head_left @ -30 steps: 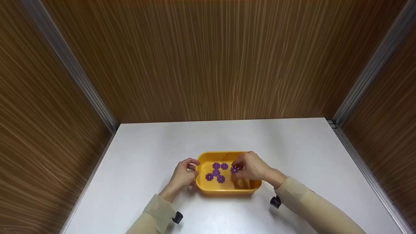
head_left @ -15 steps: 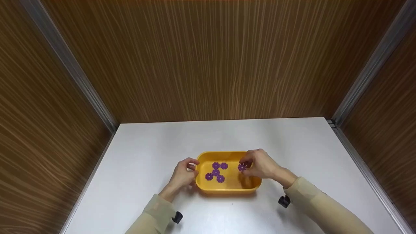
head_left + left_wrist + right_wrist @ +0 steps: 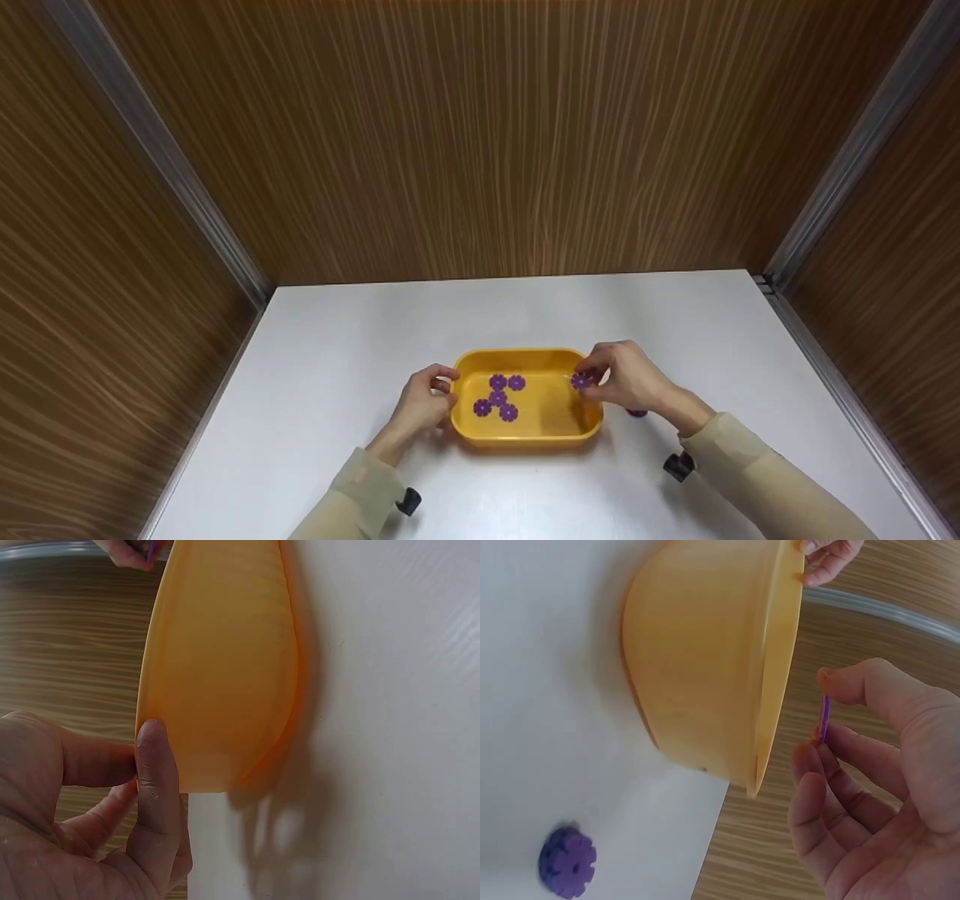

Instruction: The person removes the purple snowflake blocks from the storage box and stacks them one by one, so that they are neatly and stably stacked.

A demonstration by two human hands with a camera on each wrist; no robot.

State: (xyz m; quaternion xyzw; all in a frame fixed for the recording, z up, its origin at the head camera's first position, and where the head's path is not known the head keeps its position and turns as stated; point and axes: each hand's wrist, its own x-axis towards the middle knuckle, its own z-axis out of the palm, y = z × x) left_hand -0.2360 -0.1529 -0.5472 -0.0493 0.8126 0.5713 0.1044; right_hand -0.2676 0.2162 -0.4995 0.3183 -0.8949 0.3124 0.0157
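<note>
My right hand [image 3: 628,379] pinches a purple flower-shaped disc [image 3: 580,381] by its edge, above the right end of a yellow plastic tub [image 3: 525,441]. In the right wrist view the disc [image 3: 824,720] shows edge-on between thumb and fingertips, above rim height. My left hand [image 3: 424,401] holds the tub's left end; the left wrist view has a finger [image 3: 155,772] against the outer wall [image 3: 217,675] and others at the rim. Several more purple discs [image 3: 498,398] lie flat on the tub floor, toward its left half.
A short stack of purple discs [image 3: 568,862] stands on the white table [image 3: 360,322] just right of the tub, mostly hidden under my right hand in the head view. Wood-grain panels [image 3: 510,150] rise behind and at both sides, joined by metal posts [image 3: 172,165].
The right hand has moved right with the pinched disc, from over the tub's inside to its right end. The stack beside the tub has come into sight. My left hand stays put.
</note>
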